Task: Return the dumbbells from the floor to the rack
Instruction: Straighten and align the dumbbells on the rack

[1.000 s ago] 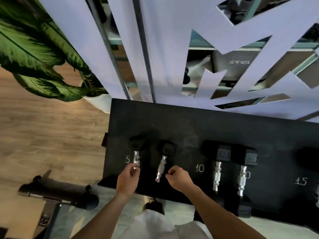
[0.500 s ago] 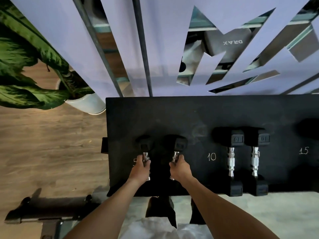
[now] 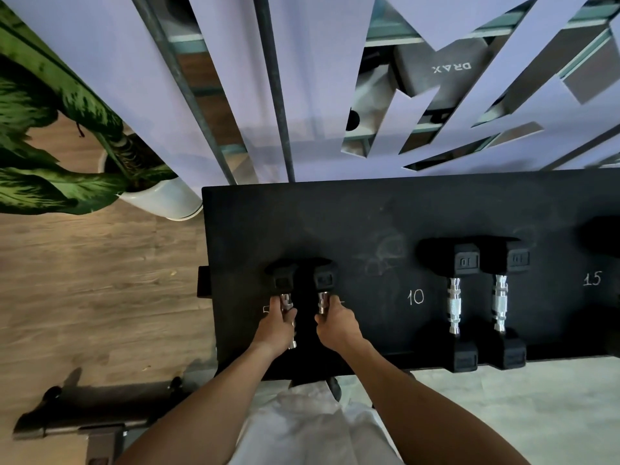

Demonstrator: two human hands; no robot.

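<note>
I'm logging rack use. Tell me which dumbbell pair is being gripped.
The small pair at the rack's left end: left hand and right hand wrap its handles. The pair marked 10 rests untouched.

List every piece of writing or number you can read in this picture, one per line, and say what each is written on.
"10" in chalk on the black rack top, left of the middle dumbbell pair.
"15" in chalk on the rack top, far right.
"10" on the head of a middle dumbbell; its neighbour's label is blurred.
"DRAX", mirrored, on a grey object behind the cut-out panel.
A chalk mark beside the left hand is partly covered, unreadable.
</note>
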